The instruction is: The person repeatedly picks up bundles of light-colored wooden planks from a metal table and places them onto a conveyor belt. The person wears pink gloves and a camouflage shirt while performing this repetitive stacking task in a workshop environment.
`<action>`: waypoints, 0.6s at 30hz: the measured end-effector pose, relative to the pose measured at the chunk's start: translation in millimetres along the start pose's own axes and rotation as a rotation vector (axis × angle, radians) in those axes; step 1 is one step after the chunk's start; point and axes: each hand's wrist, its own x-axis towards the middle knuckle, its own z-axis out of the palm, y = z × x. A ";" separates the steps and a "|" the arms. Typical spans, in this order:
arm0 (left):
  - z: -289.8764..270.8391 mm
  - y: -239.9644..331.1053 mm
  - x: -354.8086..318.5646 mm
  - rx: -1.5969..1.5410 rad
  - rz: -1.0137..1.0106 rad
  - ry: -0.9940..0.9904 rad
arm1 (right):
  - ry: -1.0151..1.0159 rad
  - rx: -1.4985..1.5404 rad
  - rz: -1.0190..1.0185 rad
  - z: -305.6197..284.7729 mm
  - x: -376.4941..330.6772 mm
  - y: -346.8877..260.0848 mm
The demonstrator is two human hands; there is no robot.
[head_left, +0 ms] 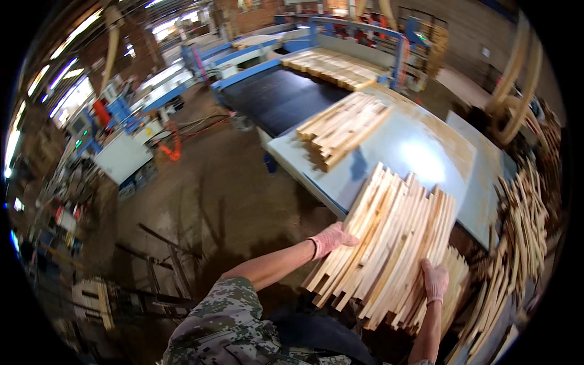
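Note:
A wide bundle of wooden strips [389, 237] lies side by side between my hands, its far end over the near edge of the pale metal table [420, 131]. My left hand [333, 239], in a pink knit glove, grips the bundle's left side with the thumb on top. On the right side my gloved right hand [435, 281] clasps it, fingers partly hidden. The strips' near ends are uneven. Farther up the table rests a smaller group of wooden strips [344, 128]. More strips [453, 280] show below and right of my right hand.
Beyond the table a black conveyor belt [280, 97] leads to a blue-framed machine [359, 27], with a row of wood pieces [331, 66] beside it. A heap of loose strips [517, 225] stands at the right. Dark metal racks [176, 271] stand on the floor at left.

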 end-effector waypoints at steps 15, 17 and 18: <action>-37.0 157.1 276.1 1.007 -0.188 0.156 | 0.086 -0.033 0.170 21.8 202.2 -109.3; -37.0 193.6 305.7 1.261 -0.239 0.037 | 0.072 -0.029 0.175 23.1 224.9 -115.0; -32.4 207.3 307.9 1.374 -0.273 0.005 | 0.076 -0.031 0.193 21.2 231.5 -118.0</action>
